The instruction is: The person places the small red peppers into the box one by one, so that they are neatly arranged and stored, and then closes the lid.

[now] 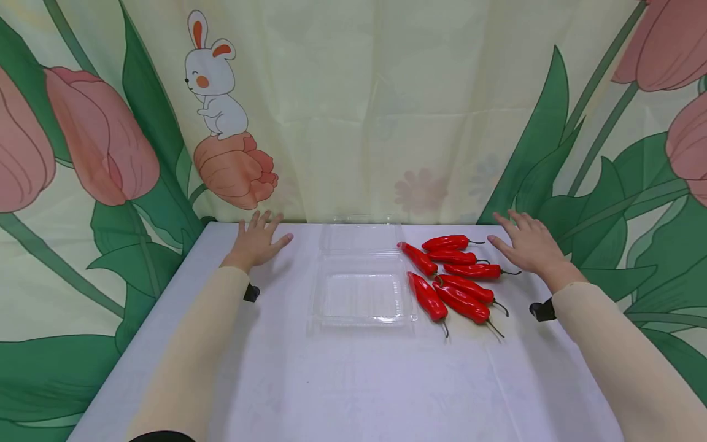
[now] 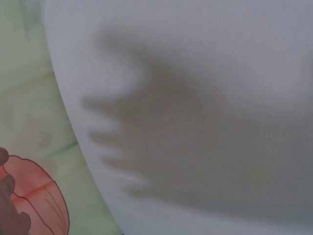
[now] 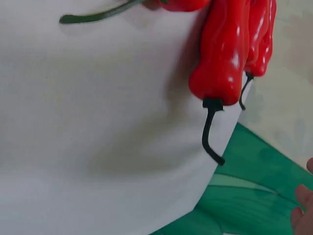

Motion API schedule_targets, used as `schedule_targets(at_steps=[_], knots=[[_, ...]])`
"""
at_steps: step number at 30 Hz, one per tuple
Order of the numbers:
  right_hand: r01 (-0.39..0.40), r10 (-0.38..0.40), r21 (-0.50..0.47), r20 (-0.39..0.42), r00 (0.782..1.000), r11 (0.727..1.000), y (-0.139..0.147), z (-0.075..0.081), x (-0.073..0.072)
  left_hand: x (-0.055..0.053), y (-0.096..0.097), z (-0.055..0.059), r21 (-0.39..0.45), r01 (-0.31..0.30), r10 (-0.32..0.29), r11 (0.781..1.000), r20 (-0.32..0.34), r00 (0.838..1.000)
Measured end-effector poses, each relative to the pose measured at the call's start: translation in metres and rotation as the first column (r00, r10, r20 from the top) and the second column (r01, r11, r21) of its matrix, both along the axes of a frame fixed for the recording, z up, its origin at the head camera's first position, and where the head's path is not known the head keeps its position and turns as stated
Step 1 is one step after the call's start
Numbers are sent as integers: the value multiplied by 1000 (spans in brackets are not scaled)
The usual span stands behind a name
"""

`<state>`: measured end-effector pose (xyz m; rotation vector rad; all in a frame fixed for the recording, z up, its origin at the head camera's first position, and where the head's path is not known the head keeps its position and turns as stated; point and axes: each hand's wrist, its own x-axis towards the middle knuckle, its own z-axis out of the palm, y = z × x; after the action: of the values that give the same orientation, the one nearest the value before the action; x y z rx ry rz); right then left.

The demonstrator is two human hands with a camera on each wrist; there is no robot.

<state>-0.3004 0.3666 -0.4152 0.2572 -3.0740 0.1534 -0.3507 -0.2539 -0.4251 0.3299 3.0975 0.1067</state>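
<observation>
Several glossy red chili peppers [image 1: 463, 304] with dark green stems lie in a loose group right of centre on the table. Beside them, to the left, sits a clear plastic clamshell box [image 1: 361, 294], its lid [image 1: 361, 238] laid back toward the far edge. My left hand [image 1: 256, 240] is spread over the table's far left part, holding nothing; its shadow falls on the cloth in the left wrist view. My right hand [image 1: 527, 242], fingers spread and holding nothing, is just right of the pepper stems. In the right wrist view a pepper [image 3: 222, 54] shows close up, with fingertips [image 3: 304, 196] at the right edge.
A white cloth covers the table [image 1: 353, 387]. Behind it hangs a curtain [image 1: 342, 123] printed with tulips, leaves and a rabbit, meeting the table's far edge. Dark wrist cameras [image 1: 251, 293] are strapped under both wrists.
</observation>
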Motion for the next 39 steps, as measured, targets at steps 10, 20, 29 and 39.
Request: schedule_targets(at_steps=[10,20,29,39], knots=[[-114,116,31,-77,990,993,-44,-2,4,13,-2,-19,117,-9,14,993,-39,999],[-136,128,-62,-113,985,989,-79,3,24,26,19,-50,295,5,2,956,-23,1000],[-128,119,-137,-69,990,982,-102,-10,46,44,34,-60,490,14,-14,872,-3,1000],[-92,100,-297,12,995,950,-126,-21,66,60,61,-62,743,-47,-14,667,76,997]])
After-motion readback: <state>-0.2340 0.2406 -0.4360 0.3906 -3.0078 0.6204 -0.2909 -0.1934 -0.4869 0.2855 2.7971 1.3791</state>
